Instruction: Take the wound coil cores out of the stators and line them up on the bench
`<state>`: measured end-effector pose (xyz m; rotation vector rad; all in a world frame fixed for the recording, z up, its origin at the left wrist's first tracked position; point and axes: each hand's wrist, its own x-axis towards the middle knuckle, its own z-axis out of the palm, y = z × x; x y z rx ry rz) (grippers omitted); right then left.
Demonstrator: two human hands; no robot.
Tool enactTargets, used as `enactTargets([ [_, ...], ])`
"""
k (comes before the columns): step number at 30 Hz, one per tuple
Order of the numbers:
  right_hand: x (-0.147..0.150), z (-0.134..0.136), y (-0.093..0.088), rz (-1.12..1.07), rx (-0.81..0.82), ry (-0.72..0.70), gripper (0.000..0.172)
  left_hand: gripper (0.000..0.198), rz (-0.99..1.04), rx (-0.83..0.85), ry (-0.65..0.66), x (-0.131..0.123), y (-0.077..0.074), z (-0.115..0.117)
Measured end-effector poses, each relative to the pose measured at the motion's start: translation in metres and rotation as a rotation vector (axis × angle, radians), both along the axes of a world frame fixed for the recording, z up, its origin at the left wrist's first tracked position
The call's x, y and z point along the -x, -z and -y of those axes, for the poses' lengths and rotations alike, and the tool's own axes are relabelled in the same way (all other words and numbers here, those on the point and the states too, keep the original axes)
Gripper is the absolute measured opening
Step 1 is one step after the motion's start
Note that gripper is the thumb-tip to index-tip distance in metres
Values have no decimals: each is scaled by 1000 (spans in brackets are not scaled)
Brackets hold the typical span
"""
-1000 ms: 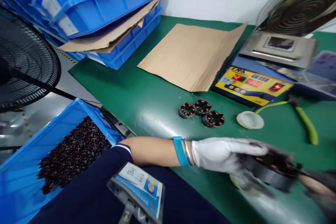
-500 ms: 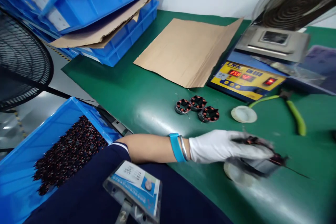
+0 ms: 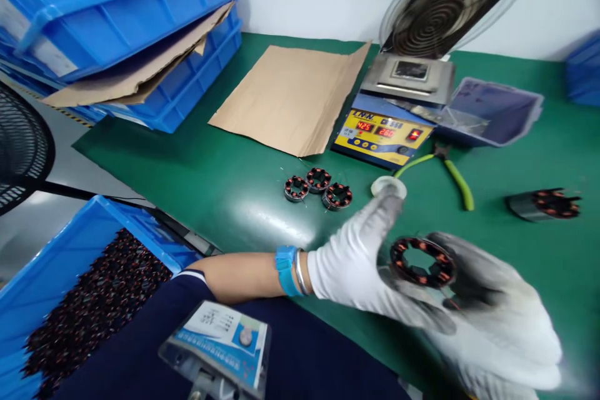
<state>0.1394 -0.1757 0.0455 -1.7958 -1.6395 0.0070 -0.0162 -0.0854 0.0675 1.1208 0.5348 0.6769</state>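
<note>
My left hand (image 3: 351, 265) and my right hand (image 3: 497, 325), both in white gloves, meet above the green mat's near edge. Between them they hold a round stator (image 3: 419, 260) with copper windings, its open centre facing me. The left fingers spread up beside it and the left thumb lies under it. The right fingers curl around its right side. Three small stators (image 3: 319, 187) lie grouped on the mat (image 3: 210, 181) beyond my left hand. A dark stator piece (image 3: 544, 204) lies on its side at the right.
A blue bin (image 3: 140, 225) full of stators sits at lower left. Stacked blue crates (image 3: 117, 31) and cardboard (image 3: 290, 97) lie at the back. A yellow-panelled heater unit (image 3: 382, 131), green-handled pliers (image 3: 457, 178), tape roll (image 3: 388, 186) and clear tray (image 3: 492, 109) stand right of centre. A badge (image 3: 220, 344) hangs below.
My hands have risen from the mat and turned a stator up between them. A dark stator piece now lies at the right. The view has swung right.
</note>
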Motion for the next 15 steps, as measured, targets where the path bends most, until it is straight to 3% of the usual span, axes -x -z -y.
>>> enactTargets([
  [4,-16,-7,-13,239,-90,-259,29,34,-170,-663,91,6,-4,-15],
  [6,-20,-9,-15,324,-149,-289,30,28,-362,-826,124,5,-2,-21],
  [9,-22,-7,-14,334,-182,-284,35,32,-505,-757,144,4,0,-25],
  [12,-23,-4,-15,324,-161,-205,31,37,-380,-516,159,6,-2,-26],
  [15,-24,-5,-21,344,-207,-137,33,40,-290,-285,-1,8,-6,-27],
])
